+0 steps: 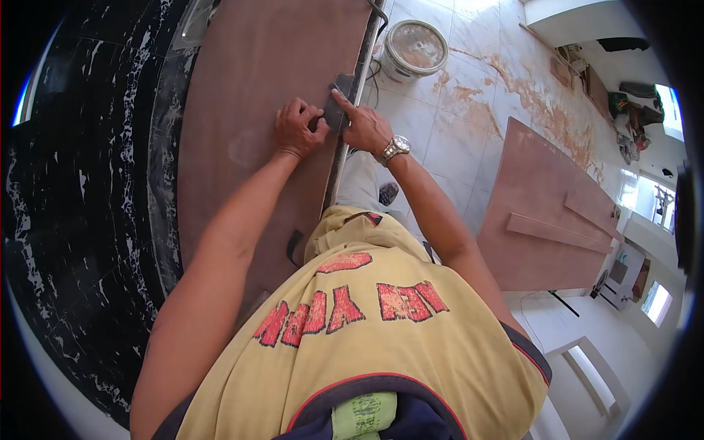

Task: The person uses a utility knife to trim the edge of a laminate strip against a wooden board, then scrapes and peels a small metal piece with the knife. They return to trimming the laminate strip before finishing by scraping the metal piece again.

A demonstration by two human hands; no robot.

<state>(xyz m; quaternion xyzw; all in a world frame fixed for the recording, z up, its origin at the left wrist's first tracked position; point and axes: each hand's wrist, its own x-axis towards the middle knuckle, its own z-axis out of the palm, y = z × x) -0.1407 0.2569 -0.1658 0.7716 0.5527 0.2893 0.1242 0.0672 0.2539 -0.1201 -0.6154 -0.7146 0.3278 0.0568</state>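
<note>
A small dark grey sheet that looks like sandpaper (334, 117) lies at the right edge of a reddish-brown board (242, 95). My left hand (299, 130) is over the board, its fingers curled and its thumb and fingertips pinching at the sheet's left side. From the other side, my right hand (367, 130), with a metal watch (396, 149) on its wrist, grips the sheet, its index finger stretched along it. Part of the sheet is hidden under the fingers.
A lidded bucket (415, 50) stands on the stained tile floor (469, 99) beyond my right hand. A cable (375, 77) runs beside the board's edge. Black marbled slabs (81, 183) lie to the left. Another reddish-brown board (539, 213) with strips on it is at right.
</note>
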